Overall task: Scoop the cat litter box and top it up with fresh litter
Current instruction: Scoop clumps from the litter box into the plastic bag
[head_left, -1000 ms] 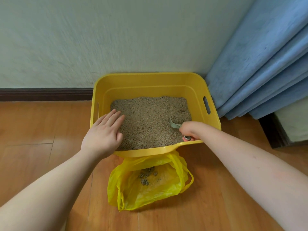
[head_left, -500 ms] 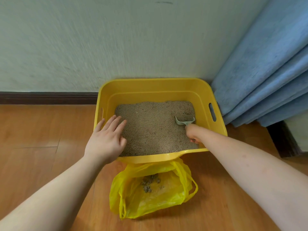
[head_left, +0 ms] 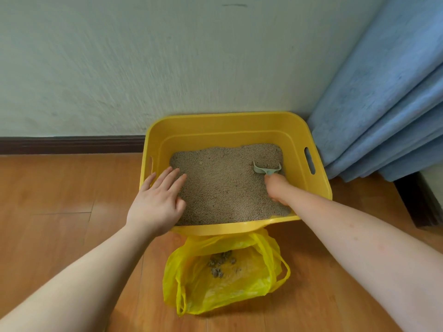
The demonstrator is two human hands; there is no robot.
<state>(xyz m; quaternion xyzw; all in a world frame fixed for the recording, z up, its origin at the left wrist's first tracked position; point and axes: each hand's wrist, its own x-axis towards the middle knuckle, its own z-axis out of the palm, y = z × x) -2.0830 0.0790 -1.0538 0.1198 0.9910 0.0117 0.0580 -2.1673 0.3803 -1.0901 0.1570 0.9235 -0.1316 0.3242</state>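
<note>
A yellow litter box (head_left: 227,123) stands on the floor against the wall, filled with tan litter (head_left: 223,183). My right hand (head_left: 275,188) is inside the box on the right, closed around the handle of a small pale green scoop (head_left: 266,168) whose head digs into the litter near the far right corner. My left hand (head_left: 158,200) lies flat with fingers spread on the box's front left rim and the litter. A yellow plastic bag (head_left: 223,283) lies open on the floor in front of the box, holding several grey clumps (head_left: 220,264).
A pale wall (head_left: 143,68) with a dark baseboard (head_left: 72,144) runs behind the box. Blue folded fabric (head_left: 388,104) leans at the right, touching the box's far right corner. A dark furniture edge (head_left: 417,202) sits at the right. Wooden floor (head_left: 60,200) spreads to the left.
My right hand has pushed the scoop from the box's near right side toward the far right corner. My left hand stays on the front left rim.
</note>
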